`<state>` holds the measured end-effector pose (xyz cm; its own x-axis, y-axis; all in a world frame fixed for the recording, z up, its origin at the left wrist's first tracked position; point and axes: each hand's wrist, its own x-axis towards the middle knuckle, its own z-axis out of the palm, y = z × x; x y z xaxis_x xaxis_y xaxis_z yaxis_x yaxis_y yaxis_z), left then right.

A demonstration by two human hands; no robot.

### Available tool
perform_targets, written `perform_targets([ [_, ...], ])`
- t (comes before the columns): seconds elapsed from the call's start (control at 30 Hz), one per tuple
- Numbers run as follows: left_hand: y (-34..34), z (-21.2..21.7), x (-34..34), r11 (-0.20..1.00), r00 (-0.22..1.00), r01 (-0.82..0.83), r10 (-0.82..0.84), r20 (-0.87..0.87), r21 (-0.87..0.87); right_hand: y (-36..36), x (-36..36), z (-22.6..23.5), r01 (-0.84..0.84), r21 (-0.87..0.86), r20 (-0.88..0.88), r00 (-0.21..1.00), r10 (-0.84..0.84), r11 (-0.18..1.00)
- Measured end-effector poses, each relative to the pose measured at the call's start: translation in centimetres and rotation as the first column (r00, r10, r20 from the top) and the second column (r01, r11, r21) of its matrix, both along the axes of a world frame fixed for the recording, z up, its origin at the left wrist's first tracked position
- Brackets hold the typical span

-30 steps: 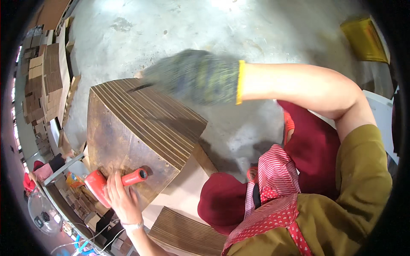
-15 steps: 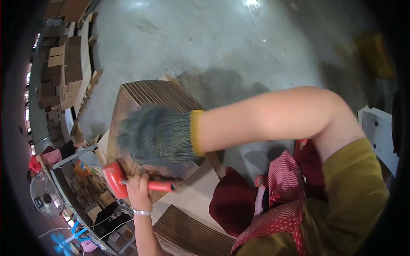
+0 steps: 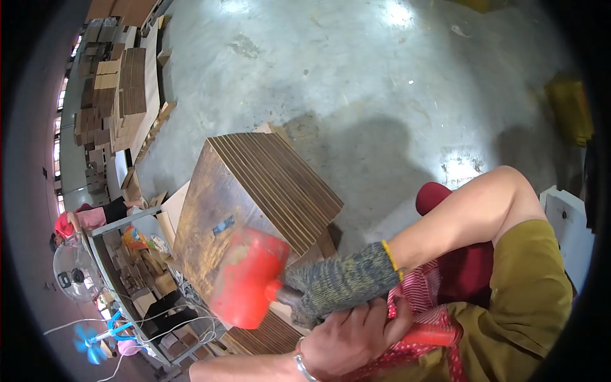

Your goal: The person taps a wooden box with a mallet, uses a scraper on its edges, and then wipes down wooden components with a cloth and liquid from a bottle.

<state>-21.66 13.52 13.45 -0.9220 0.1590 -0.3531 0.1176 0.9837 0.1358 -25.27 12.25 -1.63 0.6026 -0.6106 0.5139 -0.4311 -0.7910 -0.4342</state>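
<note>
A red mallet (image 3: 251,277) with a dark shaft is held in front of my body, its head over the near corner of a stack of brown boards (image 3: 280,184). My left hand (image 3: 347,340), bare with a bracelet at the wrist, is closed around the mallet's handle, and the red grip end sticks out to the right. My right hand (image 3: 337,283), in a grey-green knitted glove with a yellow cuff, closes on the shaft near the head. Its fingertips are partly hidden. The stack's top board is worn and bears a small bluish patch (image 3: 224,225).
Another brown stack (image 3: 267,339) lies nearer me, partly covered by my arm. At left stand a metal-framed rack (image 3: 133,219) with cluttered goods, a fan (image 3: 76,274), a small blue fan (image 3: 92,344) and loose cables. A person in pink (image 3: 89,219) is beyond. Piled cartons (image 3: 130,83) line the far left.
The mallet has come rightward and closer to my body in my left hand. My gloved right hand has left the top of the board stack and come to the mallet's shaft.
</note>
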Motion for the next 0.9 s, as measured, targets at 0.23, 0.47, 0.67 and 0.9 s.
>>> perform_targets([
  [0.23,-2.6,-5.3,7.6,0.736,0.782,-0.519,0.614,-0.108,0.434,0.2,-16.3,2.1,-0.689,0.545,0.757,0.16,-0.633,0.478],
  [0.47,-3.9,-23.0,9.3,-0.139,0.096,-0.912,0.843,0.529,0.387,-2.1,-18.7,-6.7,0.054,0.984,0.139,0.377,-0.916,0.171],
  [0.67,-4.5,-27.9,8.3,-0.145,-0.031,-0.845,0.974,0.224,0.514,-3.3,-17.9,-12.1,0.469,0.841,-0.085,0.608,-0.79,0.271],
  [0.9,-4.2,-28.0,8.3,-0.243,-0.112,-0.803,0.958,0.263,0.544,-11.7,-19.2,-13.1,0.623,0.664,-0.121,0.635,-0.763,0.414],
])
